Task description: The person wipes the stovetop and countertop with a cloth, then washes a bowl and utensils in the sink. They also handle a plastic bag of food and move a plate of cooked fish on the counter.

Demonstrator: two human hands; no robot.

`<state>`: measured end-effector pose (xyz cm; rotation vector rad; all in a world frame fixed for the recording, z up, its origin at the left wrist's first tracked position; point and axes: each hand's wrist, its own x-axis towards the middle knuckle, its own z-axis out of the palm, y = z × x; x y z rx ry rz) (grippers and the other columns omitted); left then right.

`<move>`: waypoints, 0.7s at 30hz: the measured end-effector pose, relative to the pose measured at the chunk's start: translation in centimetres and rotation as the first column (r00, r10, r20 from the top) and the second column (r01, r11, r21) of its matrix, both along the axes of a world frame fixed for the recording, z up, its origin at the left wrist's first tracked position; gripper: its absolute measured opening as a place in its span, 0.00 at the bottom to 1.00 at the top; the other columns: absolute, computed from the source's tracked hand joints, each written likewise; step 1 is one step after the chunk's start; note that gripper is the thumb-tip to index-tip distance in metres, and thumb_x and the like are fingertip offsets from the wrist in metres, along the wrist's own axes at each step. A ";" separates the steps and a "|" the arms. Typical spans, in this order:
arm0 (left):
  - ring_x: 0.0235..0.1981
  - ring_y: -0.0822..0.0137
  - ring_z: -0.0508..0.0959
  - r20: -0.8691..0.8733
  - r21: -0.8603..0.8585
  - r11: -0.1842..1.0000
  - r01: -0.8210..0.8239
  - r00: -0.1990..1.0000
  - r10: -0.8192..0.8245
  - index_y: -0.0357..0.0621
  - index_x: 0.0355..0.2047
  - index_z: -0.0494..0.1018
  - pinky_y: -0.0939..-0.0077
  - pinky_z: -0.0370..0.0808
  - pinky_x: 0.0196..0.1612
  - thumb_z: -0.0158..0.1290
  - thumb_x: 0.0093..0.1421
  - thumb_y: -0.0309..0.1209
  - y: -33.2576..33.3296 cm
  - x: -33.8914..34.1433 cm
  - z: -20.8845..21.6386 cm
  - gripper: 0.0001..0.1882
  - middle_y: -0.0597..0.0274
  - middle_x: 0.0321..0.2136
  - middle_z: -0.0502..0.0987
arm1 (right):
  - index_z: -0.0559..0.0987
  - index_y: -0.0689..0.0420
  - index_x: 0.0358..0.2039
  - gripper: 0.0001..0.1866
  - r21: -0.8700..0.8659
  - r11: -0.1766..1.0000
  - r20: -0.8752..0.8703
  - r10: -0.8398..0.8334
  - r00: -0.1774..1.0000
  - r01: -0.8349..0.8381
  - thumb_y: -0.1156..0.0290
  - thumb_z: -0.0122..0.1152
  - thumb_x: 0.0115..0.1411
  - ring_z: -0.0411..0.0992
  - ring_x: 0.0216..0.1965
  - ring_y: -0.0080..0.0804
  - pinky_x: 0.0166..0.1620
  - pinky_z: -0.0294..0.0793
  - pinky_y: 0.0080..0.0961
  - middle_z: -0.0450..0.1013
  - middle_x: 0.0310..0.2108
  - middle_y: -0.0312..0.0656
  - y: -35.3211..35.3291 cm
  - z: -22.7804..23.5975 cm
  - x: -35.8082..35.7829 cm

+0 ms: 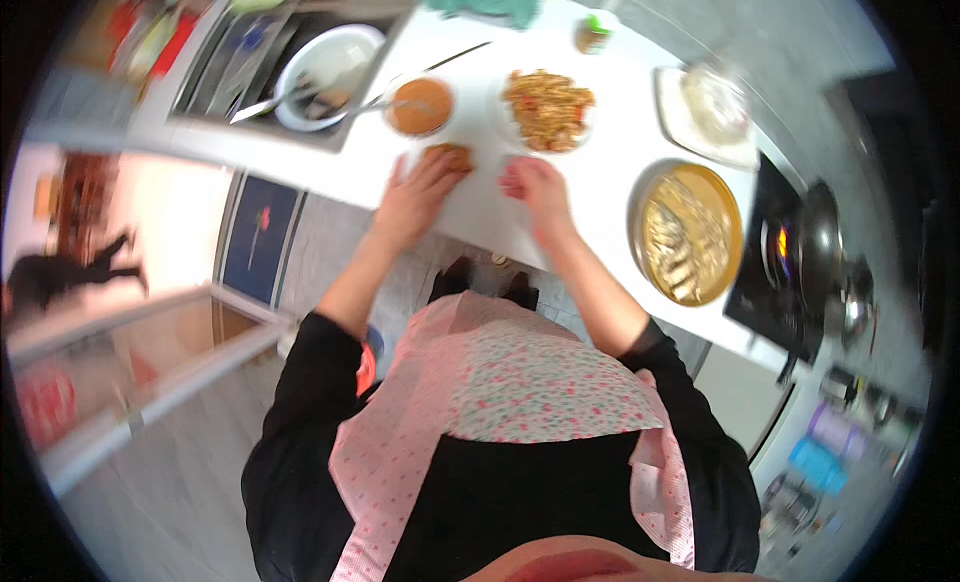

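Note:
My left hand (415,194) lies at the counter's near edge, fingers stretched over a small brown-orange lump (457,159), perhaps food, its thumb held apart. To the right, my right hand (538,187) is closed with curled, blurred fingers; what they hold, if anything, is hidden. Just beyond the left hand stands a bowl of orange-brown sauce (420,107), with a spoon (372,108) resting in it. Beyond the right hand sits a plate heaped with a yellow-brown chopped dish with red bits (548,110).
A round golden pan (735,222) with fish-like strips stands right, near a lit gas stove (775,257) and a dark wok (820,247). At left, a white basin (350,44) sits in the sink (210,77). A dark stick (458,56), green cloth (490,0) and green-topped jar (594,32) lie behind.

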<state>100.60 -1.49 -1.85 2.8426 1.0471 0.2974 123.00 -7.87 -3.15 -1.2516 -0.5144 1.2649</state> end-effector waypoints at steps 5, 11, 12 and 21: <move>0.68 0.63 0.63 -0.012 -0.034 0.996 0.080 0.997 -0.080 0.52 0.57 0.75 0.49 0.50 0.71 0.51 0.65 0.29 5.3 -3.8 -0.1 0.20 0.64 0.65 0.68 | 0.76 0.62 0.42 0.10 -0.068 0.996 0.171 0.068 0.983 -0.057 0.68 0.55 0.67 0.74 0.31 0.26 0.35 0.75 0.25 0.76 0.34 0.41 0.8 0.1 -2.7; 0.64 0.50 0.68 0.170 0.101 0.947 0.306 0.932 -0.319 0.42 0.54 0.76 0.60 0.67 0.64 0.48 0.64 0.21 7.7 -4.7 -1.2 0.18 0.53 0.60 0.72 | 0.77 0.62 0.45 0.11 -0.030 0.999 0.307 0.027 0.951 -0.019 0.69 0.57 0.67 0.76 0.33 0.25 0.37 0.77 0.25 0.77 0.35 0.40 -8.9 1.1 -1.2; 0.63 0.49 0.69 0.183 0.016 0.959 0.284 0.942 -0.282 0.42 0.54 0.76 0.59 0.67 0.64 0.48 0.64 0.21 7.3 -4.1 -1.3 0.18 0.53 0.60 0.72 | 0.76 0.61 0.48 0.11 -0.155 0.986 0.131 -0.040 0.991 0.061 0.70 0.55 0.68 0.76 0.33 0.25 0.37 0.78 0.25 0.77 0.37 0.39 -10.7 0.9 -1.0; 0.65 0.52 0.66 0.263 -0.024 0.683 0.730 0.664 -0.700 0.43 0.57 0.73 0.55 0.64 0.67 0.50 0.58 0.23 -2.0 10.7 -2.1 0.24 0.53 0.62 0.69 | 0.76 0.62 0.46 0.15 -0.291 0.697 0.062 -0.669 0.740 0.655 0.63 0.53 0.70 0.79 0.30 0.31 0.32 0.79 0.25 0.79 0.35 0.44 -26.3 1.1 5.6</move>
